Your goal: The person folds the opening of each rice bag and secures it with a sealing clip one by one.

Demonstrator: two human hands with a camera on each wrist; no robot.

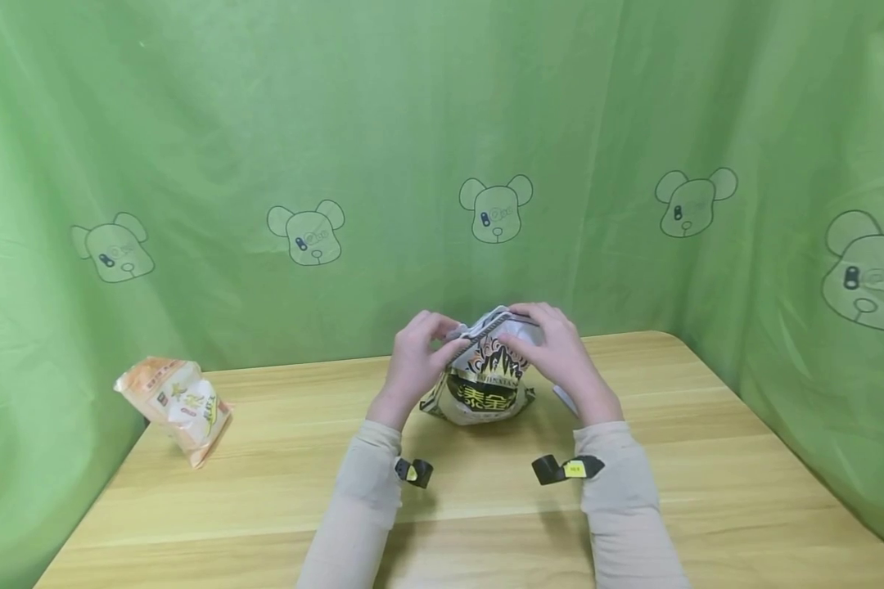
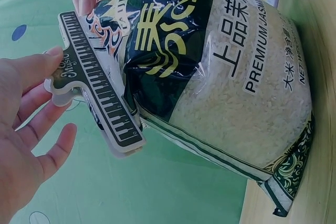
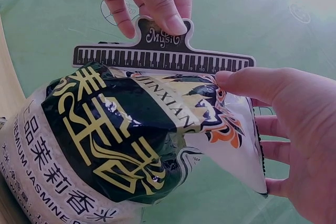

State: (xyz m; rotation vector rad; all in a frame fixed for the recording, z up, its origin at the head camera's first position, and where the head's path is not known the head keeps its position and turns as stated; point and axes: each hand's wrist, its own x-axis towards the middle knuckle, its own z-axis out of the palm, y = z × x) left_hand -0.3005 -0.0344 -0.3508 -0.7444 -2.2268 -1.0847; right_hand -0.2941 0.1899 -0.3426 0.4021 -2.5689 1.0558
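Note:
A bag of jasmine rice (image 1: 482,401) stands on the table between the two hands, its top folded and narrowed. Across that top sits a black-and-white clip with a piano-key pattern (image 3: 163,59), lettered "Music". My left hand (image 1: 416,356) pinches the clip's handle between thumb and fingers. The right hand (image 1: 560,352) grips the loose top corner of the rice bag, thumb on the printed front and fingers behind, as the right wrist view shows. In the left wrist view the clip lies along the bag's neck; the far side of its bite is hidden.
An orange-and-white snack-like packet (image 1: 184,405) stands at the table's left edge. A small pale object (image 1: 565,400) lies partly hidden behind the right wrist. A green curtain (image 1: 412,123) with bear drawings encloses the wooden table (image 1: 302,491).

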